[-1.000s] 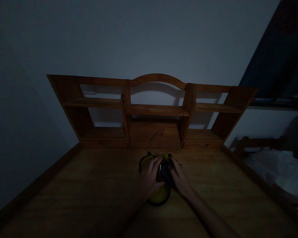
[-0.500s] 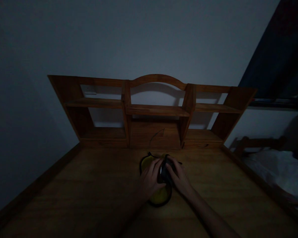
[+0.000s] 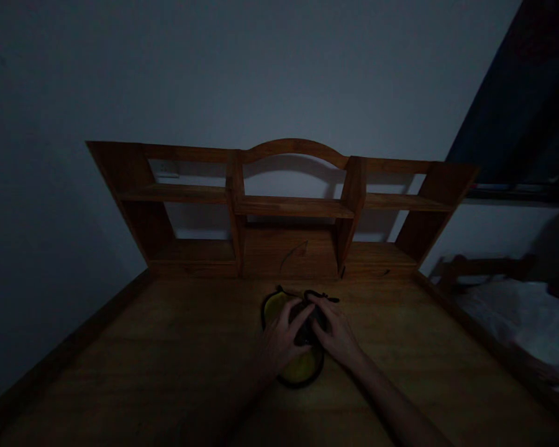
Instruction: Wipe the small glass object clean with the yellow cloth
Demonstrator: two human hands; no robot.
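Note:
A dark object (image 3: 306, 334), glossy in places and too dim to name, is between my two hands near the desk's middle. My left hand (image 3: 282, 335) grips it from the left, fingers curved over its top. From the right, my right hand (image 3: 336, 330) closes round it, with the thumb on its near face. Under and around it lies an opened pouch (image 3: 300, 370) with yellow lining and a black rim, partly covered by the hands. A thin black strap (image 3: 326, 298) curls out just beyond my right fingers.
The wooden desk (image 3: 168, 354) has a raised edge on both sides. Behind it stands a wooden shelf unit (image 3: 295, 205) against the wall, a thin cord (image 3: 292, 251) hanging at its centre. To the right is a pale plastic-like bundle (image 3: 526, 323) by a wooden rail (image 3: 489, 267).
The dark object has turned or tilted in my hands, and its bright glint is gone. My left fingers have shifted over its top. The black strap shows more plainly now.

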